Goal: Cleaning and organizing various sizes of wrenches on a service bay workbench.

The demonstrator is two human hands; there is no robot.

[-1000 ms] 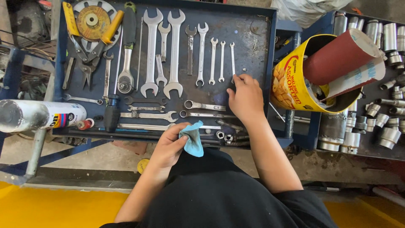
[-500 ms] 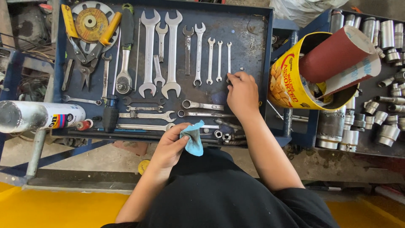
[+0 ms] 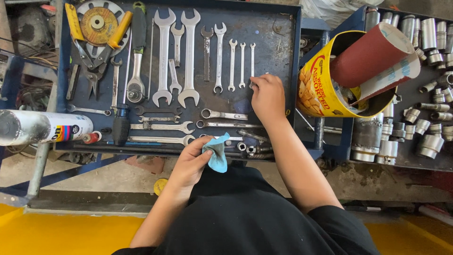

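— Where is the right hand (image 3: 267,94) now?

— It lies on the blue tool tray (image 3: 283,28), near the tray's right wall. The fingers are bent down and their tips touch the lower end of the smallest wrench (image 3: 252,59) in the row of upright wrenches. I cannot tell if the fingers pinch it or only press on it.

— And the left hand (image 3: 191,163)?

— It is at the front edge of the tray, nearer to the person. It is closed around a small light blue cloth (image 3: 218,153), and the cloth sticks out to the right of the thumb.

— What lies close to this cloth?

— Just beside it, on the front strip of the tray, there are some small sockets and nuts (image 3: 247,148). Behind the cloth, deeper in the tray, a few wrenches lie sideways (image 3: 163,126).

— What else is in the tray?

— At the far wall, two big open-end wrenches (image 3: 177,56) stand side by side. In the far left corner of the tray I see a grinding disc (image 3: 97,22) and pliers with yellow handles.

— And outside the tray?

— To the right of the tray stands a yellow tin (image 3: 318,89) with a roll of red sandpaper (image 3: 370,54) inside. To the left of the tray a spray can (image 3: 45,127) lies on its side.
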